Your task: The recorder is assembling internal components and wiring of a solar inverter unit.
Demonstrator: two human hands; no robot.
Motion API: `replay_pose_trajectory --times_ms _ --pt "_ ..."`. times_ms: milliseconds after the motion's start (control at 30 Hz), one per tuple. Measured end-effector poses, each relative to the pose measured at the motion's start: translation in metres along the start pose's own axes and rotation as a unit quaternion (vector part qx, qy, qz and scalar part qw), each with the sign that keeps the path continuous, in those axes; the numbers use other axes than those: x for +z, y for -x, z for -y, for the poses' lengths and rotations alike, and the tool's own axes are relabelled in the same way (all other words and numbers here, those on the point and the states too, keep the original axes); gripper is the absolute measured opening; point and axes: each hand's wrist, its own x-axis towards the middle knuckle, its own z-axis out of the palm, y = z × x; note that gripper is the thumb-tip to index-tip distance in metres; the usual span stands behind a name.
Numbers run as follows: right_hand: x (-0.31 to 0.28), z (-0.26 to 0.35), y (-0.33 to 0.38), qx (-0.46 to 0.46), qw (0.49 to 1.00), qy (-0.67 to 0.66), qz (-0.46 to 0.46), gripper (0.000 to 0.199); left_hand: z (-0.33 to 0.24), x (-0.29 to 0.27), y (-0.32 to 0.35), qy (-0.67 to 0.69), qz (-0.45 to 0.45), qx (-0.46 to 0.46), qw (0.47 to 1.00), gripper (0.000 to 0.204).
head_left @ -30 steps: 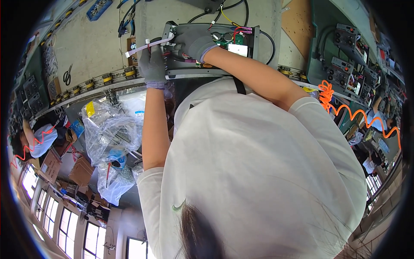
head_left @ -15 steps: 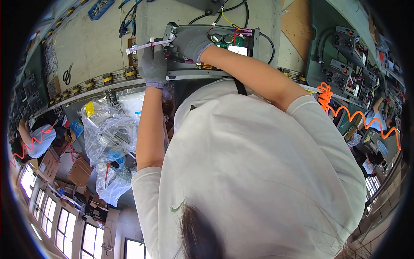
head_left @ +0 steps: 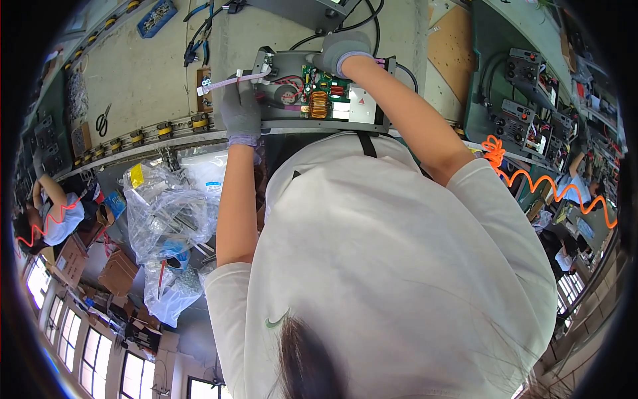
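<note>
An open metal housing [head_left: 299, 124] lies in front of me, with a green circuit board [head_left: 337, 85], a copper-wound coil [head_left: 319, 104] and a fan-like round part [head_left: 288, 97] inside. My left hand [head_left: 240, 114], in a grey glove, is closed round the housing's left end. A pale ribbon cable [head_left: 226, 84] with a white connector sticks out over its fingers. At the housing's far edge, above the board, is my gloved right hand [head_left: 345, 50]. Its fingers are bent in toward the wires; what they hold is hidden.
Beyond the housing sits a dark grey cover [head_left: 302, 12] beside black cables. Pliers [head_left: 194, 50], scissors [head_left: 103, 120] and a blue parts tray [head_left: 157, 18] lie to the left. A roller rail [head_left: 165, 129] runs along the near edge. More units [head_left: 518, 113] stand at the right.
My right hand has moved away and to the right, from over the housing's left part to its far edge, uncovering the coil and board. My left hand stays at the left end.
</note>
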Motion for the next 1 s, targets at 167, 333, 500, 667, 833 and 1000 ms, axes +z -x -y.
replay_pose_trajectory --times_ms 167,333,500,667,833,1000 --pt "0.019 0.011 -0.007 -0.070 0.983 -0.169 -0.008 0.046 0.001 0.002 -0.002 -0.009 0.010 -0.009 1.000 0.034" --pt "0.028 0.012 0.021 -0.225 0.899 -0.375 -0.019 0.038 0.002 -0.002 0.006 0.047 0.003 -0.012 0.999 0.033" --pt "0.037 -0.016 0.062 -0.306 0.714 -0.616 0.135 0.028 -0.025 -0.008 0.018 0.139 0.000 0.006 0.990 0.035" --pt "0.052 -0.001 0.064 -0.180 0.701 -0.685 0.081 0.030 -0.025 -0.007 0.032 0.220 -0.069 0.030 0.973 0.031" --pt "0.035 0.024 0.069 -0.269 0.834 -0.475 -0.081 0.035 -0.027 -0.010 0.042 0.200 -0.048 0.008 0.979 0.031" --pt "0.027 0.043 0.068 -0.241 0.904 -0.329 -0.132 0.039 -0.029 -0.015 0.043 0.112 -0.017 0.059 0.992 0.031"
